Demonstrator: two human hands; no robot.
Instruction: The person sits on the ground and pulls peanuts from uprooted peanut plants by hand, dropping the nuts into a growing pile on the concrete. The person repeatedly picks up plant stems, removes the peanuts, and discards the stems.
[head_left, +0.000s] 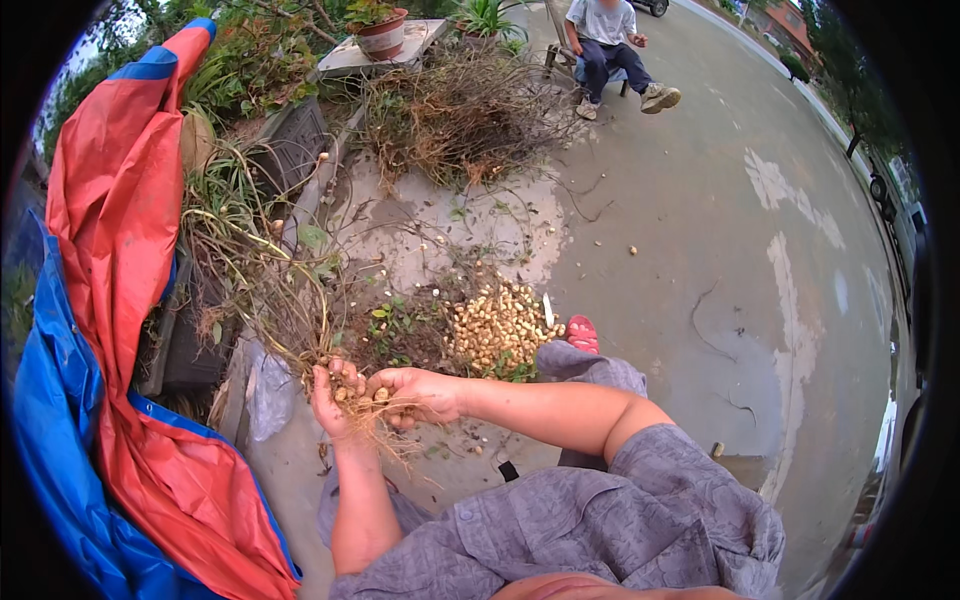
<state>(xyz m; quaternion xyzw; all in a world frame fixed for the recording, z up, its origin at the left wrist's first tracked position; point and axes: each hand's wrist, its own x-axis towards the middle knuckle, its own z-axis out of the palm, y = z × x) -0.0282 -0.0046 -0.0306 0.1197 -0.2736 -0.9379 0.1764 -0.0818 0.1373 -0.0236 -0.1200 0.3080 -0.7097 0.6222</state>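
My left hand (334, 397) is closed around the root end of a bunch of peanut plants (300, 315), whose stems spread up and to the left. Thin roots and several peanut pods (351, 393) show at its palm. Close beside it, my right hand (420, 397) has its fingers bent at the pods and roots; whether it grips a pod is partly hidden. Beyond my right forearm, a heap of peanuts in the shell (499, 322) lies on the ground, with green leaves and soil at its left side.
A red and blue tarpaulin (120, 247) hangs and folds along the left. A clear plastic bag (270, 394) lies by a concrete edge. Farther off are a pile of dried plants (472, 112), a potted plant (381, 34) on a slab, and a seated person (607, 45).
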